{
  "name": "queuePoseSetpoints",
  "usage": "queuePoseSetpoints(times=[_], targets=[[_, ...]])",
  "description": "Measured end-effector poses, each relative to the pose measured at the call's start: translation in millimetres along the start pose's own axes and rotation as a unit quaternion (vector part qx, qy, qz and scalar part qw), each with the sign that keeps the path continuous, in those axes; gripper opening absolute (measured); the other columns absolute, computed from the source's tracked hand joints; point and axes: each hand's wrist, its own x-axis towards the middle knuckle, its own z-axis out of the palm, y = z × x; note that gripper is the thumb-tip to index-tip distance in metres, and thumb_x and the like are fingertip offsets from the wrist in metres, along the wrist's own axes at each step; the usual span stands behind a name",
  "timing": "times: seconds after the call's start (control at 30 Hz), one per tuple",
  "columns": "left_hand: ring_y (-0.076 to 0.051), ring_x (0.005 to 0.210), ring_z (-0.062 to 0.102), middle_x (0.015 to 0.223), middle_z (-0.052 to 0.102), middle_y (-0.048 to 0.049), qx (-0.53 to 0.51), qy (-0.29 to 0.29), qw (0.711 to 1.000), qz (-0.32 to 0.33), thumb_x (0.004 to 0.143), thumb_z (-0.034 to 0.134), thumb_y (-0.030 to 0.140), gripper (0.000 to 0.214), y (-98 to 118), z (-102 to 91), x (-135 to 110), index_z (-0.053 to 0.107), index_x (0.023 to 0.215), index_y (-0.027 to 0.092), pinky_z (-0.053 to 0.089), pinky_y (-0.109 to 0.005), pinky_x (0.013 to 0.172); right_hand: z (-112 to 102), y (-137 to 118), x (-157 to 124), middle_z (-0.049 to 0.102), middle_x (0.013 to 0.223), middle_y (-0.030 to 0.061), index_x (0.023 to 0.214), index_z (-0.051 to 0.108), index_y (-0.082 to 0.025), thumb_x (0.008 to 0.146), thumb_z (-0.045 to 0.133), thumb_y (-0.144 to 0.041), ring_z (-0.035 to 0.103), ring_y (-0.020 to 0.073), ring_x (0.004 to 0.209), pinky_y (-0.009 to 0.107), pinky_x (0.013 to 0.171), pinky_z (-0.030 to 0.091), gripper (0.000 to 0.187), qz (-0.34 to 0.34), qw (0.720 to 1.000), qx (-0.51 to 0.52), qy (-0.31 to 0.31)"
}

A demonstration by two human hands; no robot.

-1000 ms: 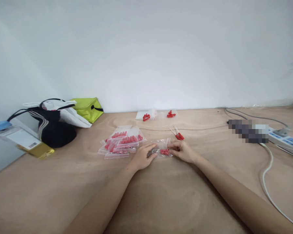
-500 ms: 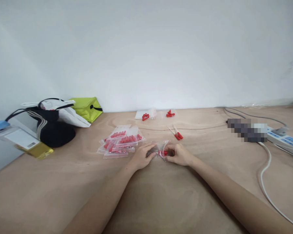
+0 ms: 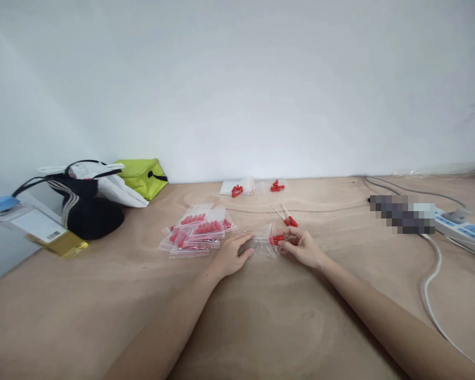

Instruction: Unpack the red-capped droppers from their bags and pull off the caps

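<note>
A small clear plastic zip bag (image 3: 268, 248) lies on the table between my two hands. My left hand (image 3: 234, 254) curls over the bag's left end, with thumb and fingers on the plastic. At the right end, my right hand (image 3: 304, 248) pinches a thin pale stick with a red end (image 3: 277, 239). The red end sits at the bag's right edge, and the pale shaft reaches left inside the plastic. Just beyond my right hand lie two more red-ended sticks (image 3: 290, 220). To the left is a pile of zip bags (image 3: 200, 232) holding red pieces.
Small red pieces (image 3: 237, 190) lie with clear bags (image 3: 257, 186) near the wall. On the left are a green bag (image 3: 136, 177), a black cap (image 3: 93, 216) and a gold packet (image 3: 59, 244). A power strip (image 3: 465, 228) with cables is on the right.
My right hand has moved right and slightly away from me, with the red end shifting right along with it. More pale shaft shows in the bag. My left hand has stayed nearly still.
</note>
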Motion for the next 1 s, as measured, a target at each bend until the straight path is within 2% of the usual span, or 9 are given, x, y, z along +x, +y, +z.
queuePoseSetpoints(times=[0.13, 0.2, 0.3, 0.4, 0.5, 0.6, 0.67, 0.83, 1.0], targets=[[-0.019, 0.11, 0.05, 0.117, 0.057, -0.0069, 0.001, 0.001, 1.0, -0.004, 0.075, 0.053, 0.022, 0.037, 1, -0.7, 0, 0.055, 0.112, 0.018, 0.038, -0.038, 0.096, -37, -6, -5, 0.067, 0.08, 0.0054, 0.082, 0.06, -0.016, 0.062, 0.065, -0.042, 0.062, 0.0159, 0.071, 0.031, 0.068, 0.051, 0.033, -0.013, 1.0, 0.004, 0.025], [-0.019, 0.11, 0.05, 0.117, 0.057, -0.0063, 0.001, 0.0, 1.0, -0.005, 0.075, 0.053, 0.022, 0.037, 1, -1.2, 0, 0.055, 0.112, 0.019, 0.039, -0.038, 0.096, -59, -9, -7, 0.067, 0.083, 0.0064, 0.084, 0.061, -0.017, 0.061, 0.068, -0.042, 0.063, 0.0177, 0.075, 0.034, 0.072, 0.051, 0.035, -0.027, 0.997, 0.003, 0.07], [-0.02, 0.111, 0.05, 0.117, 0.057, -0.0067, 0.005, 0.0, 1.0, -0.006, 0.075, 0.053, 0.023, 0.036, 1, -1.1, 0, 0.055, 0.111, 0.018, 0.038, -0.038, 0.096, -85, -10, -7, 0.068, 0.083, 0.0067, 0.086, 0.06, -0.017, 0.061, 0.068, -0.043, 0.064, 0.0186, 0.075, 0.036, 0.075, 0.051, 0.036, -0.046, 0.984, -0.006, 0.173], [-0.02, 0.11, 0.05, 0.116, 0.058, -0.006, 0.009, 0.004, 1.0, -0.005, 0.075, 0.054, 0.023, 0.036, 0, -0.3, 0, 0.055, 0.111, 0.019, 0.038, -0.039, 0.097, -94, -5, -2, 0.067, 0.088, 0.0074, 0.09, 0.06, -0.018, 0.065, 0.064, -0.043, 0.063, 0.0202, 0.082, 0.038, 0.078, 0.05, 0.035, -0.08, 0.967, -0.065, 0.235], [-0.02, 0.111, 0.05, 0.116, 0.058, -0.0057, 0.012, 0.002, 1.0, -0.004, 0.075, 0.053, 0.023, 0.036, 0, -0.4, 0, 0.055, 0.111, 0.02, 0.038, -0.039, 0.097, -89, 5, 7, 0.067, 0.092, 0.0058, 0.092, 0.061, -0.019, 0.072, 0.056, -0.038, 0.062, 0.0197, 0.085, 0.038, 0.082, 0.048, 0.029, -0.108, 0.94, -0.194, 0.26], [-0.02, 0.113, 0.048, 0.118, 0.056, -0.0062, 0.016, -0.012, 1.0, 0.001, 0.076, 0.052, 0.024, 0.038, 1, -2.1, 0, 0.053, 0.114, 0.019, 0.037, -0.038, 0.098, -82, 17, 16, 0.065, 0.097, 0.0052, 0.095, 0.062, -0.021, 0.077, 0.046, -0.03, 0.06, 0.0189, 0.09, 0.037, 0.086, 0.045, 0.025, -0.147, 0.905, -0.324, 0.234], [-0.02, 0.115, 0.046, 0.121, 0.054, -0.0065, 0.022, -0.028, 0.999, 0.004, 0.077, 0.051, 0.024, 0.039, 1, -3.8, 0, 0.052, 0.116, 0.019, 0.035, -0.039, 0.099, -78, 23, 21, 0.064, 0.101, 0.0063, 0.096, 0.063, -0.021, 0.079, 0.043, -0.027, 0.058, 0.019, 0.095, 0.036, 0.089, 0.044, 0.026, -0.175, 0.891, -0.37, 0.196], [-0.02, 0.12, 0.04, 0.128, 0.047, -0.004, 0.036, -0.07, 0.997, 0.016, 0.081, 0.048, 0.027, 0.036, -1, -6.5, -1, 0.052, 0.117, 0.024, 0.031, -0.04, 0.101, -75, 34, 26, 0.062, 0.106, 0.0062, 0.098, 0.063, -0.023, 0.081, 0.041, -0.023, 0.055, 0.0193, 0.102, 0.037, 0.092, 0.042, 0.027, -0.19, 0.883, -0.41, 0.128], [-0.02, 0.121, 0.039, 0.128, 0.048, -0.004, 0.033, -0.075, 0.996, 0.025, 0.08, 0.048, 0.026, 0.034, -2, -6.0, -1, 0.054, 0.114, 0.025, 0.031, -0.041, 0.101, -74, 37, 23, 0.061, 0.108, 0.0055, 0.105, 0.06, -0.024, 0.081, 0.039, -0.021, 0.054, 0.0196, 0.102, 0.037, 0.092, 0.042, 0.032, -0.184, 0.871, -0.449, 0.076]])
